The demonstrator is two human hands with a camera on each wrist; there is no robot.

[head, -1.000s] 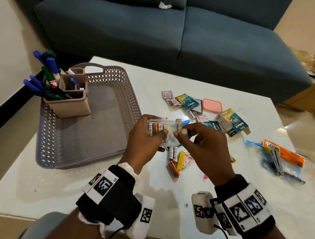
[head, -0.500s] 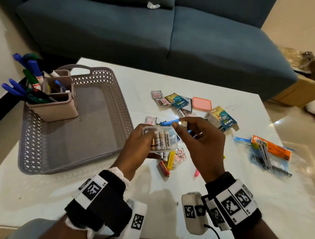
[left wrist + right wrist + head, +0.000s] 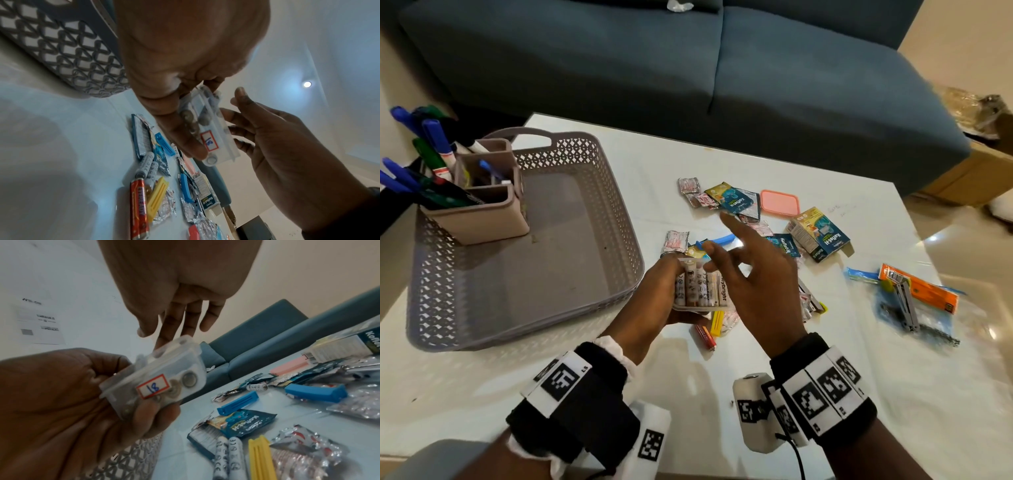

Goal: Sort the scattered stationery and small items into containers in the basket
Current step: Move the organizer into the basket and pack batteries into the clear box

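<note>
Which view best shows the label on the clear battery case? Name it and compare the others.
The right wrist view: the red-bordered label reading 18 faces the camera on the clear battery case, gripped by the left hand. The left wrist view shows it too, smaller and skewed. The head view shows only the batteries' sides; the label is hidden.

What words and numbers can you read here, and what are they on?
"18": handwritten on the red-bordered sticker on the clear battery case held by the left hand.
"EVEREADY": on the red battery.
"Koflet-H": on the box and the blue sachet.
"LS": on the left wrist marker.
Wall paper: too blurred.
</note>
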